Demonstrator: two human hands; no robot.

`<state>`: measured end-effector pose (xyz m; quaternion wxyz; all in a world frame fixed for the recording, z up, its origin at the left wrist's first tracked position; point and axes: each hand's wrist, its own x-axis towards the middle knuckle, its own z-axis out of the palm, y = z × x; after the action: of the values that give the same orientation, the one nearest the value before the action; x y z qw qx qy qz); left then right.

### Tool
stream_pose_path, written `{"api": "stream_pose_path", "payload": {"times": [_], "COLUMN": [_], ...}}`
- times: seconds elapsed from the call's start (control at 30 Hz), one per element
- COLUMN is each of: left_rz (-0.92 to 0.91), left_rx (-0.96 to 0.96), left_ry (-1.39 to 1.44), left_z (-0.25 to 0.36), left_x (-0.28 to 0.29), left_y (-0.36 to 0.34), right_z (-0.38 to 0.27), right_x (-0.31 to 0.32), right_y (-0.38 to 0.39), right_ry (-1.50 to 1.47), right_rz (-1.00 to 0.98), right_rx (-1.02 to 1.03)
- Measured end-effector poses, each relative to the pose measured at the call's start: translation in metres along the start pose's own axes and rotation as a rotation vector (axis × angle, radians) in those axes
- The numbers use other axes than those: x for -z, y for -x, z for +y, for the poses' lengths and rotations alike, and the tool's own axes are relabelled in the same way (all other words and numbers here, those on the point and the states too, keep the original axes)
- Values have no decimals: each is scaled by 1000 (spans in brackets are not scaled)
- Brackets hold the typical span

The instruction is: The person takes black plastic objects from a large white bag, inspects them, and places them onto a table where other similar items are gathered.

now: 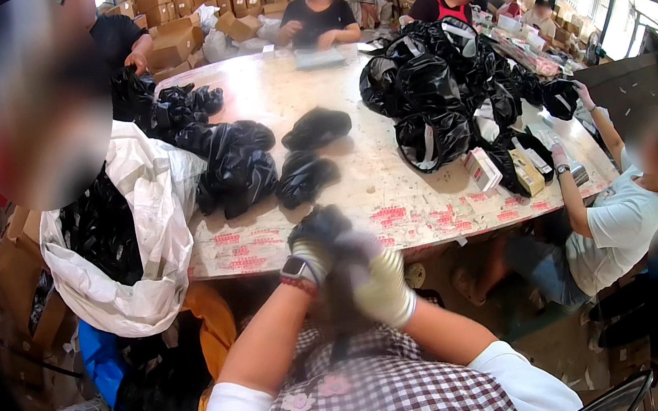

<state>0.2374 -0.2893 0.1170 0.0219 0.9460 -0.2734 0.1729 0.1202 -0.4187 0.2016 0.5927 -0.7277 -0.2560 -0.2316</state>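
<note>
Near the table's front edge, my hands, in whitish knit gloves, are close together at a black plastic-wrapped bundle [320,224]. My left hand [315,257], with a watch and a red bracelet at the wrist, is closed on it. My right hand [383,287] meets it from the other side; its fingers are smeared by motion. Dark blurred material [339,281] hangs between my hands. Just beyond lie two loose black bundles, one nearer [306,177] and one farther [317,128]. A heap of black bundles [235,167] lies to their left.
A white sack [165,224] with black plastic inside stands at the table's left. A big pile of black bags [445,83] covers the table's right side, beside small boxes [483,169]. A gloved co-worker [620,229] works at right; others stand or sit around the table [251,92]. Cartons [172,41] fill the background.
</note>
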Motion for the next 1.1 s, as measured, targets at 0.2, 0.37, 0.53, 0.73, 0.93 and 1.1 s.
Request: {"api": "stream_pose_path", "payload": {"times": [0.2, 0.37, 0.53, 0.73, 0.93, 1.1], "left_rz": [25, 39, 318, 308, 141, 337], "left_rx": [0, -131, -154, 107, 343, 384], "left_ry": [142, 800, 303, 536, 500, 397], "left_z": [-8, -6, 11, -32, -66, -97], "left_x": [67, 156, 213, 155, 108, 73], "left_y": [35, 71, 86, 109, 124, 111], "right_z": [-30, 24, 57, 135, 216, 193], "right_x": [-5, 53, 120, 181, 77, -3], "right_y": [7, -94, -175, -214, -102, -48], "right_ry": [-184, -563, -744, -270, 478, 516], "right_rz": [-407, -271, 187, 404, 117, -121], "right_rx": [-88, -852, -665, -428, -248, -191]}}
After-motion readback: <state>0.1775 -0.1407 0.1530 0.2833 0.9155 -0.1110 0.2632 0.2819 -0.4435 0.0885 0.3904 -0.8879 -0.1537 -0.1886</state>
